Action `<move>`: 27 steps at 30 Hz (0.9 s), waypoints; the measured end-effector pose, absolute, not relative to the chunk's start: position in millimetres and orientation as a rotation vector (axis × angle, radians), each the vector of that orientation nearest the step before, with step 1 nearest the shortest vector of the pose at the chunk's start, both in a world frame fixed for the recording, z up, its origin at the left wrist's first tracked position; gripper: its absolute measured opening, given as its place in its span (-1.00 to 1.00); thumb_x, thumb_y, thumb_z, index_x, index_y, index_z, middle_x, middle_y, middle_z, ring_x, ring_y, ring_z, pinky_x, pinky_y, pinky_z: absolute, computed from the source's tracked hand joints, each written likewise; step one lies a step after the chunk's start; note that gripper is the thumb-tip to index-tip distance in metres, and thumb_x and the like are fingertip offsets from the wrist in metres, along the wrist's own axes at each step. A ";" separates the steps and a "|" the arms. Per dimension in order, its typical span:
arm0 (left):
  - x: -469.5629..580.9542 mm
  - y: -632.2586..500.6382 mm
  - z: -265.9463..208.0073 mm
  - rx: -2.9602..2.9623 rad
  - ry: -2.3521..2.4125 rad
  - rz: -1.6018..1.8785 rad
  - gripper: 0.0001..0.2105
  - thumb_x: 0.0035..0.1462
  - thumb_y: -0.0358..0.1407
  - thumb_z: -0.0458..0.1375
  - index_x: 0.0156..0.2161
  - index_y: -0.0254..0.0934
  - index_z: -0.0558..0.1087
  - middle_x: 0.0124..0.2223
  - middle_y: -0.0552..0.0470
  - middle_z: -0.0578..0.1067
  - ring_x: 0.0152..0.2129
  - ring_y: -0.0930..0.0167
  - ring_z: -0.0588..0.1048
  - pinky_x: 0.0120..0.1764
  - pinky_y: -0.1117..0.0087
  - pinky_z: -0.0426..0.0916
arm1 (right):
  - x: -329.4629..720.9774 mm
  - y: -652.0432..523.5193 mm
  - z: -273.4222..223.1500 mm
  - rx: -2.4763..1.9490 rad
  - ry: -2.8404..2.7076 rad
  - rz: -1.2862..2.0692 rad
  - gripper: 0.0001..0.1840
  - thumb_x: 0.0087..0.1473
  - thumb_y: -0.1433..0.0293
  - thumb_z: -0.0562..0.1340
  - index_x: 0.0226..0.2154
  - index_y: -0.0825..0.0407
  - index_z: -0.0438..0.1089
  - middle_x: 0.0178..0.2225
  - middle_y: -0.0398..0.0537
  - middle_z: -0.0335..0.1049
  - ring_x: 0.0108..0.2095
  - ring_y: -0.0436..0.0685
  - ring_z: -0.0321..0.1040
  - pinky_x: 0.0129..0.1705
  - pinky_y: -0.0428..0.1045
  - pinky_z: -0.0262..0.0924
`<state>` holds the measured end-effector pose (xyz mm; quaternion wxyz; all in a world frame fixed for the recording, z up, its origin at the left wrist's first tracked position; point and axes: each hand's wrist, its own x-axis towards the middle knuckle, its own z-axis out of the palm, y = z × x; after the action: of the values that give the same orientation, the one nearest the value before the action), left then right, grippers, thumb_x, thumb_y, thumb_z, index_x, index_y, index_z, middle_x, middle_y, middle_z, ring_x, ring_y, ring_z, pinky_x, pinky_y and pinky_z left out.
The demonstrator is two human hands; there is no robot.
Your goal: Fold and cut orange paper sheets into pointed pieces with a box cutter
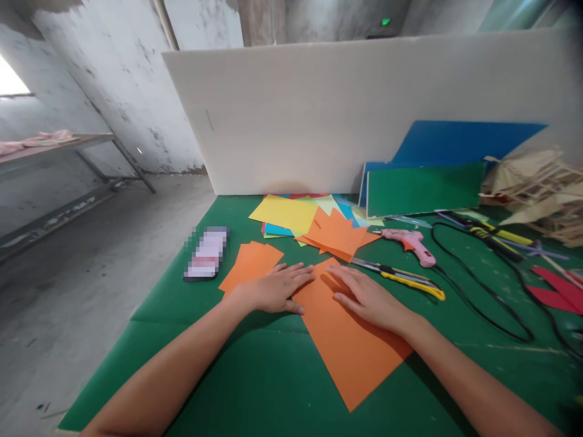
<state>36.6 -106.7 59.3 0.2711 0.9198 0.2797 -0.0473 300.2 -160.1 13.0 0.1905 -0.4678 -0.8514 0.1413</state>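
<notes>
A sheet of orange paper point(353, 364) lies at a slant on the green table. My left hand point(279, 287) is spread flat, its fingertips at the sheet's upper left edge and its wrist beside a smaller stack of orange paper point(250, 261). Over the right part of the sheet rests my right hand point(364, 294), palm down with fingers stretched out; its underside is hidden. Just beyond the fingers are more orange paper pieces point(337, 233) in a loose pile. A yellow utility knife point(405, 279) lies right of the sheet, near my right hand.
Behind the pile are coloured sheets, a yellow one point(285, 212) on top. A pink glue gun point(412, 243) with a black cord point(483, 309) lies to the right. A phone point(207, 254) is at the left. Green board point(423, 189) leans before a white panel point(296, 121).
</notes>
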 end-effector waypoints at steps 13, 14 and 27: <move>38.2 -106.7 60.5 2.467 0.745 -0.238 -0.30 0.21 -0.06 0.10 0.36 -0.06 -0.10 0.41 0.00 -0.20 0.33 0.22 -0.25 0.27 -0.02 -0.30 | 300.3 -163.2 18.7 -1.262 -2.230 0.725 -0.40 0.28 0.23 0.02 0.31 -0.21 -0.14 0.33 -0.06 -0.03 0.31 0.21 -0.09 0.28 0.24 -0.04; 38.6 -106.4 60.9 2.460 0.740 -0.238 -0.30 0.21 -0.07 0.11 0.36 -0.06 -0.10 0.41 0.00 -0.20 0.33 0.21 -0.25 0.27 -0.03 -0.30 | 301.3 -162.8 18.9 -1.233 -2.165 0.813 -0.40 0.28 0.24 0.02 0.31 -0.21 -0.14 0.33 -0.05 -0.04 0.31 0.20 -0.08 0.28 0.24 -0.04; 40.0 -104.5 53.2 2.457 0.807 -0.006 -0.44 0.21 -0.21 0.10 0.29 0.03 0.08 0.41 0.04 -0.16 0.32 0.12 -0.12 0.25 0.01 -0.03 | 308.2 -151.2 12.2 -1.185 -1.281 1.292 -0.06 -0.13 0.24 0.41 0.21 -0.14 -0.05 0.07 0.09 0.29 -0.07 0.21 0.41 -0.05 0.16 0.34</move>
<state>40.0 -104.5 53.2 0.2740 0.9137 0.3001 -0.0021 308.2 -151.2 12.2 0.4664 -0.4827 -0.5218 0.5265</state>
